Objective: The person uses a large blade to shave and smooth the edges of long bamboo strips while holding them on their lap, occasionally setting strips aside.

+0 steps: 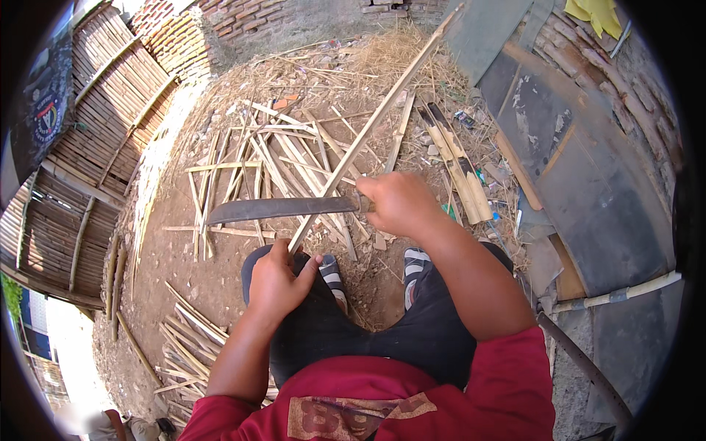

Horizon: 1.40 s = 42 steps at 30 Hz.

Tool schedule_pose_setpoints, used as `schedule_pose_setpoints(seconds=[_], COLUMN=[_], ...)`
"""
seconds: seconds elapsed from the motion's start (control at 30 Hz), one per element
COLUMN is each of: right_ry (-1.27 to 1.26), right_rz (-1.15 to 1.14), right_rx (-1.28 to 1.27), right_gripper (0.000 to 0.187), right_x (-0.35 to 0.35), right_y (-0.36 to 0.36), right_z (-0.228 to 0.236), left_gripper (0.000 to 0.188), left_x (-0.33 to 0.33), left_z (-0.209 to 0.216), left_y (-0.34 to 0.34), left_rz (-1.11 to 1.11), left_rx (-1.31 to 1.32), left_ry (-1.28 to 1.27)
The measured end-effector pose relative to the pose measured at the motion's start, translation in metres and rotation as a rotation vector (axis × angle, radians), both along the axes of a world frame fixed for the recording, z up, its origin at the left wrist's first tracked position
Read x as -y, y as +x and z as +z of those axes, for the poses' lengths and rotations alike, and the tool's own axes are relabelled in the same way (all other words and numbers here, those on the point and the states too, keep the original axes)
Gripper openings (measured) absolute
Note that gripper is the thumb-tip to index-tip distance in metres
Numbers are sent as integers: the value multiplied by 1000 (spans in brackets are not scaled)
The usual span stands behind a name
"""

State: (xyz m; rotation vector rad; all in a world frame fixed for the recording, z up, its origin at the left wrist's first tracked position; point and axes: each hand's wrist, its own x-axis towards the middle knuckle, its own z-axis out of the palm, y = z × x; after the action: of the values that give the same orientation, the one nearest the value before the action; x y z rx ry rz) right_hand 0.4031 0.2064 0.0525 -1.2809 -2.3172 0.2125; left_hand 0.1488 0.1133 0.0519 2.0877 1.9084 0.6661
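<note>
Across the middle of the frame, a dark-bladed machete (pixel 283 210) is pointing left and crossing in front of a long, pale bamboo strip (pixel 376 121) near that strip's lower end; whether the edge is biting into it, I cannot tell. The right hand (pixel 401 206), just right of centre, is gripping the machete's handle, its fingers curling tightly around it. The left hand (pixel 279 283), a little left of centre and lower down, is holding the strip's lower end, its fingers bending around it and its thumb standing apart on the right. From there the strip is slanting up to the upper right, reaching almost to the top edge. Between the dark-trousered knees (pixel 305 334), striped footwear (pixel 332 275) is resting on the brown earth ground (pixel 165 257). Above and left of centre, a loose heap of strips (pixel 220 166) is lying crisscross, while a second bundle (pixel 190 345) is spreading at the lower left. Right of the right hand, split bamboo pieces (pixel 461 173) are lying side by side. A bamboo-slat wall (pixel 110 88) is filling the upper left, dark panels (pixel 603 191) are leaning along the right, and another person (pixel 114 425) is partly showing at the lower left edge.
</note>
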Motion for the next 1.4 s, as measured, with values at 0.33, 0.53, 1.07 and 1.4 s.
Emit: schedule_pose_setpoints(seconds=[0.33, 0.53, 1.07, 1.4], right_ry=[-65, -54, -149, -299], right_rz=[-79, -115, -56, 60], right_rx=[-15, -49, 71, 77], right_gripper=[21, 25, 32, 29], right_x=[-20, -12, 1, 4], right_y=[16, 14, 7, 5], right_z=[8, 1, 11, -10], left_gripper=[46, 44, 52, 42], left_x=[2, 12, 17, 94], left_z=[-7, -2, 6, -13], left_y=[-4, -1, -2, -66], left_rz=[24, 62, 27, 203], left_rx=[-34, 9, -152, -52], left_ry=[3, -6, 38, -190])
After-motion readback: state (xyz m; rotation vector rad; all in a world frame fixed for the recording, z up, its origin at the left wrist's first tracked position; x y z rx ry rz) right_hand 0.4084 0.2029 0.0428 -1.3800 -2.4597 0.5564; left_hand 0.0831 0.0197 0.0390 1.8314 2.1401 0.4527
